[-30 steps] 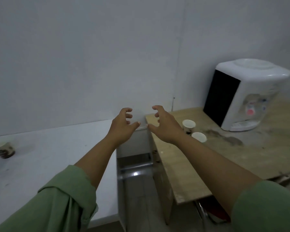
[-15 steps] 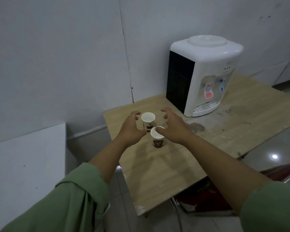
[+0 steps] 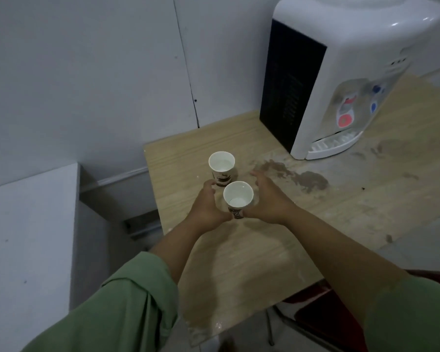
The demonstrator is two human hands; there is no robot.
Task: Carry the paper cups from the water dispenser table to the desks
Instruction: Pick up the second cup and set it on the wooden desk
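Observation:
Two white paper cups with dark print stand upright on the wooden dispenser table [image 3: 252,262]. The far cup [image 3: 221,165] is near the table's left back corner. The near cup [image 3: 238,197] stands just in front of it, between my two hands. My left hand [image 3: 205,207] is on the near cup's left, its fingertips reaching the far cup's base. On the near cup's right is my right hand [image 3: 267,199], thumb at its base and fingers spread behind it. Neither cup is lifted.
A white water dispenser [image 3: 341,80] with red and blue taps stands at the back right, with a wet stain [image 3: 305,179] in front of it. A white desk [image 3: 28,237] lies left across a gap. A dark red chair [image 3: 323,313] sits under the table's near edge.
The view has swung from the white desk to the dispenser table and moved closer. Both hands have come down around the near cup.

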